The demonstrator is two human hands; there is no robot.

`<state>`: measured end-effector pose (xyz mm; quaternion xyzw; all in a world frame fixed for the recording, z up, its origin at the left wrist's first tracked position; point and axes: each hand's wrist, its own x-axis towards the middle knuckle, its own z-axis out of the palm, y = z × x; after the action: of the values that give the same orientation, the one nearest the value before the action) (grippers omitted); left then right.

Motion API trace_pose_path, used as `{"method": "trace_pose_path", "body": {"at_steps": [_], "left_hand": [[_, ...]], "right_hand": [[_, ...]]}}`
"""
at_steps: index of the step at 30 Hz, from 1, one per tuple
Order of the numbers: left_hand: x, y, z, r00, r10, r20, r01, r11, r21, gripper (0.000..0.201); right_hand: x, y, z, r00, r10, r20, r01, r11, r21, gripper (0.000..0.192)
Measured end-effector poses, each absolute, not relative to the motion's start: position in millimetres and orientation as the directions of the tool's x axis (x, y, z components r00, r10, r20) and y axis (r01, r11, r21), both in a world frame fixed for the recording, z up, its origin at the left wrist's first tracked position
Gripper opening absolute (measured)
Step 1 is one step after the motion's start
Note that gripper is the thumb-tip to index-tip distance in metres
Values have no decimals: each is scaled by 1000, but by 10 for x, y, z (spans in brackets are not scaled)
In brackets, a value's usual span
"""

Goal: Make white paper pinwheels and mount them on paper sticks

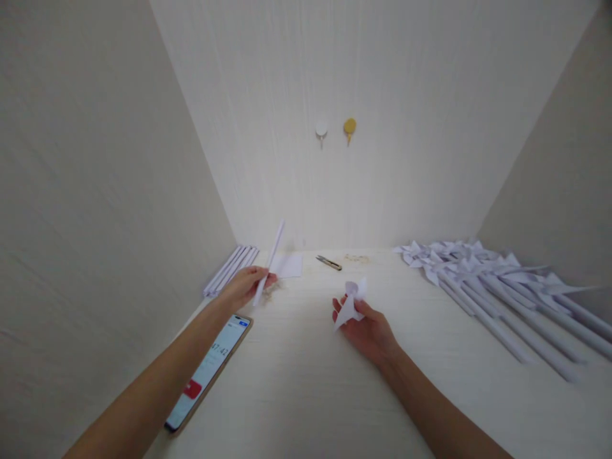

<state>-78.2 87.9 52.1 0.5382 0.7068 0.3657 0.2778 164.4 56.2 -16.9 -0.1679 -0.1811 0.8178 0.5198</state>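
A white folded paper pinwheel head sits pinched in the right hand, while the left hand grips a slim rolled paper stick tilted upward above the table.

Phone lying on table under left forearm, screen showing timer digits, reading roughly "47:42"; leading digits blurring, not legible. Red button glowing below digits, no readable label. Nothing else showing text.

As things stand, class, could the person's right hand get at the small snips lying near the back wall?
Probably yes. The snips lie on bare table just beyond the right hand, nothing between them. But its fingers hold a folded paper piece, so it isn't free.
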Motion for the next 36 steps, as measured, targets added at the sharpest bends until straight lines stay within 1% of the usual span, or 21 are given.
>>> {"method": "trace_pose_path", "body": {"at_steps": [1,2,3,4,5,7,10,12,14,16,19,21,23,25,28,31,33,36], "left_hand": [[-654,762,472,-153,983,-100,289,141,947,10],[-525,645,411,-20,983,-184,34,185,982,5],[-402,533,342,101,965,-241,-149,254,956,7],[-288,431,272,210,937,-280,-260,330,908,12],[-188,340,205,300,905,-300,-322,393,862,19],[-34,198,89,452,835,-315,-356,492,794,30],[83,76,-15,636,698,-330,-311,623,718,35],[108,40,-41,694,647,-316,-287,651,702,38],[120,26,-44,690,657,-304,-306,646,699,37],[138,27,-39,635,710,-305,-362,622,694,32],[173,50,-43,553,771,-317,-434,591,680,21],[185,73,-57,489,825,-285,-459,521,720,15],[180,92,-72,454,851,-262,-441,470,764,15],[164,102,-81,422,874,-239,-430,426,796,17],[145,101,-73,367,906,-212,-445,371,815,15],[142,98,-55,327,918,-226,-472,366,802,14],[142,99,-47,308,917,-251,-503,382,776,15],[136,101,-39,297,916,-271,-548,396,737,17]], "right_hand": [[1646,563,-167,-385,918,-93,-808,-384,-446,10],[1649,565,-163,-363,927,-95,-826,-368,-427,11],[1654,568,-157,-338,937,-92,-842,-345,-416,12],[1661,572,-150,-313,946,-87,-854,-320,-411,13],[1671,577,-143,-289,954,-85,-863,-298,-408,13],[1702,591,-131,-240,966,-95,-877,-258,-404,14],[1748,616,-124,-162,982,-103,-894,-190,-407,14],[1752,619,-121,-128,987,-92,-885,-156,-439,14],[1716,599,-117,-121,990,-69,-856,-139,-497,14],[1646,553,-112,-166,986,-32,-804,-154,-574,14],[1529,465,-109,-360,933,2,-677,-260,-689,17],[1486,430,-114,-442,897,13,-630,-301,-716,20],[1486,434,-125,-427,904,20,-653,-294,-698,19],[1521,471,-138,-372,928,-5,-704,-285,-651,18],[1596,533,-161,-330,937,-115,-761,-336,-555,14],[1645,550,-175,-409,888,-209,-740,-457,-493,9],[1654,538,-178,-497,842,-210,-690,-531,-492,7],[1650,522,-181,-583,794,-172,-635,-578,-513,6]]}}
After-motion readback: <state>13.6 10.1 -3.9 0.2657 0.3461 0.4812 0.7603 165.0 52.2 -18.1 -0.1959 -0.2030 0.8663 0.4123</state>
